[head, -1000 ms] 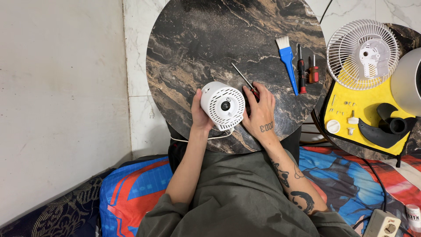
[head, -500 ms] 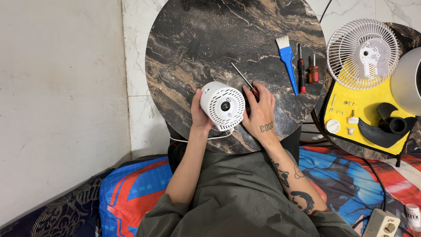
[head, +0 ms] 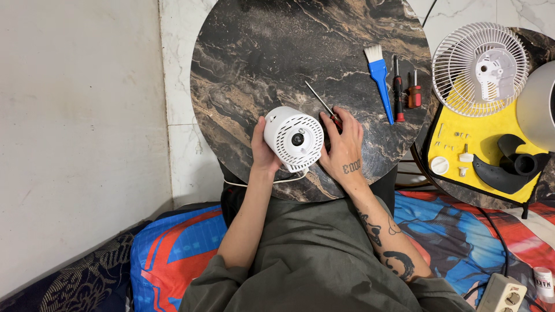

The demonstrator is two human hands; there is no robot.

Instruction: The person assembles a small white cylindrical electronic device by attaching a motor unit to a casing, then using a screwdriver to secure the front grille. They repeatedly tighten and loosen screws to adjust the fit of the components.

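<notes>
olive-grey short-sleeved shirt [head: 312, 260]; bare forearms, dark tattoos along the right forearm [head: 384, 242] and on the right hand [head: 346, 151]

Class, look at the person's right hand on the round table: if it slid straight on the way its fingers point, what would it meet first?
The right hand points up and slightly left, and its fingertips already lie at the red-handled screwdriver beside the white motor housing. That screwdriver would probably come first; beyond it the marbled table looks bare.

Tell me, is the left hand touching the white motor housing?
Touching. The head view shows the left hand wrapped against the side of the white motor housing, thumb on its edge, with no gap between them.
</notes>
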